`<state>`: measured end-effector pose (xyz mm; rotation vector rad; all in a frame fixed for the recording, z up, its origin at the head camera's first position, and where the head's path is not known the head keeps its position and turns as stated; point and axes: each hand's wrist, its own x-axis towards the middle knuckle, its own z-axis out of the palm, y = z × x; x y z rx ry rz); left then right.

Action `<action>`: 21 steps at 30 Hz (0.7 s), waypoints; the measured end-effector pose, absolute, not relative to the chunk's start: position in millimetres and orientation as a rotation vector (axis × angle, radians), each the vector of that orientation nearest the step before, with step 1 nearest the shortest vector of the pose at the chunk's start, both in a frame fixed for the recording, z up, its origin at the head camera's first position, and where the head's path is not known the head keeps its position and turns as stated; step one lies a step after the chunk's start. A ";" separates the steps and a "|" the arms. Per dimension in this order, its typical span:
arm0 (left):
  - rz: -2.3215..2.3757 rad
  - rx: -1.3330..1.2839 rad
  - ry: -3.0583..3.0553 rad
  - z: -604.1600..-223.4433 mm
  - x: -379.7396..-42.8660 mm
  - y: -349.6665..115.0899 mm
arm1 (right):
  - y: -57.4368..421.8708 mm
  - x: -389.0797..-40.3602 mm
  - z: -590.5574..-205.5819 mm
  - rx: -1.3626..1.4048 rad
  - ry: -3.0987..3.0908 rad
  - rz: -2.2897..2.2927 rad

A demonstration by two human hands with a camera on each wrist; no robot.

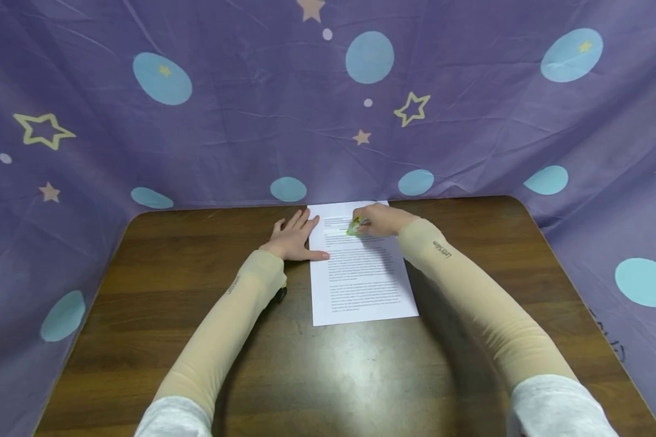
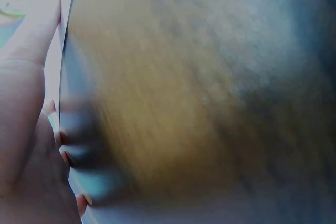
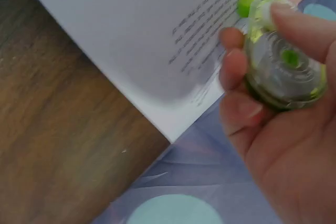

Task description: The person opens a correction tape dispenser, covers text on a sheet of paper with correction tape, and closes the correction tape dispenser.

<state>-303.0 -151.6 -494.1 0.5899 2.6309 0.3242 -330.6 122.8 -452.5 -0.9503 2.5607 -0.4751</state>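
Note:
A printed sheet of paper [image 1: 363, 270] lies flat near the far edge of the table. My right hand [image 1: 384, 220] grips a clear and green correction tape [image 3: 286, 64] over the upper lines of text, thumb on one side and fingers curled round the other. Its green end [image 3: 251, 1] is close to the page. White gaps show among the top printed lines. My left hand [image 1: 296, 241] rests with fingers spread at the sheet's left edge, the thumb lying across the paper. In the left wrist view that thumb [image 2: 37, 30] stretches over the white page.
The brown wooden table [image 1: 158, 303] ends at a purple curtain [image 1: 240, 121] with stars and dots, which also rises along both sides. A small dark object [image 1: 280, 294] shows beside the left wrist.

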 end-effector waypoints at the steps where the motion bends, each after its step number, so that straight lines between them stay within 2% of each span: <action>1: 0.323 0.588 2.629 -495.4 -303.6 -151.3 | 124.4 -331.3 -452.3 -0.925 2.564 -0.490; 10: 0.332 0.596 2.651 -489.2 -297.6 -151.2 | 137.8 -333.9 -452.0 -0.853 2.627 -0.521; 21: 0.346 0.585 2.635 -505.8 -310.3 -153.9 | 152.3 -333.5 -448.5 -0.796 2.633 -0.574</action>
